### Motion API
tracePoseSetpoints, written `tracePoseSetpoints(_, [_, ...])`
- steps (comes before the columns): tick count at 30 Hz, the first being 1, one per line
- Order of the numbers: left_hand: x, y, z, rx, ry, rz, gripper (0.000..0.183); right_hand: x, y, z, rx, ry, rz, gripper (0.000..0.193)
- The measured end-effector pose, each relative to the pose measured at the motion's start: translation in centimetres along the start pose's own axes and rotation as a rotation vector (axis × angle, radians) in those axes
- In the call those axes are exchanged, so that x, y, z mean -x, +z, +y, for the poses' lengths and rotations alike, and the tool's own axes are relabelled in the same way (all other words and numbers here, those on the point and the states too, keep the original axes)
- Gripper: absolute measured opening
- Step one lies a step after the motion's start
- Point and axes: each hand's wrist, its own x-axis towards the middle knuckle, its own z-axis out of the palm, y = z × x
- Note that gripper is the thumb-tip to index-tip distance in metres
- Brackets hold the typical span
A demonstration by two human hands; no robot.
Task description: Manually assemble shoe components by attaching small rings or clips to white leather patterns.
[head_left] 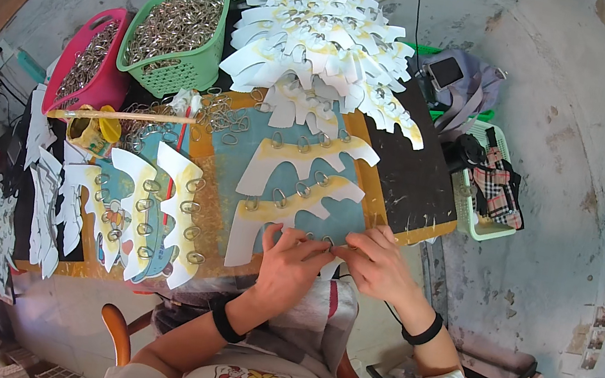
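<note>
Fingers (304, 251) of the left hand (283, 271) and of the right hand (379, 264) are bent inward until the tips nearly meet at an oval wire ring (328, 241) on a white scalloped cut-out (327, 270); whether the ring or the cut-out's edge is pinched cannot be told, since most of that cut-out is covered by the hands at the near table edge. A black wristband is worn on each wrist. With the hands taken as the clock's centre and twelve at the far side, two yellow-smeared cut-outs (292, 205) fitted with rings are laid at eleven o'clock on a blue mat (221, 176). Beyond them, between eleven and twelve, many similar cut-outs are piled in a heap (319, 33). Three more ringed cut-outs (181, 178) are set in a row at nine, with plain pieces (45, 212) placed farther out. Loose rings (230, 121) are scattered toward ten, where a pink basket (67, 98) and a green basket (178, 73) are filled with rings. At two, a plaid pouch (494, 189) is held in a pale green basket (492, 233).
</note>
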Motion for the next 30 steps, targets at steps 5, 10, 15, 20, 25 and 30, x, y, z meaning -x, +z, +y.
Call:
tracePoseSetpoints(5, [0.0,-0.2,-0.1,-0.011,0.02,0.005,0.018,-0.2,0.0,1.2,0.002,-0.106,0.002,0.025])
tracePoseSetpoints(10, [0.0,-0.3,-0.3,-0.019,0.026,-0.007,0.019,-0.2,1.0,1.6,0.096,-0.204,0.005,0.017])
tracePoseSetpoints(15, [0.1,-0.5,-0.2,-0.141,0.095,-0.046,0.028,1.5,0.5,0.7,0.336,-0.214,-0.058,0.018])
tracePoseSetpoints(20, [0.2,-0.6,0.0,-0.16,0.119,-0.088,0.032,1.7,0.3,-0.2,0.277,-0.105,0.037,0.025])
tracePoseSetpoints(25, [0.1,-0.7,0.2,-0.134,0.119,-0.086,0.03,1.5,0.6,-1.6,0.079,0.039,0.219,0.037])
tracePoseSetpoints(30, [0.0,-0.6,0.0,-0.116,0.13,-0.053,0.03,2.4,2.9,-1.6,-0.131,0.152,0.242,0.041])
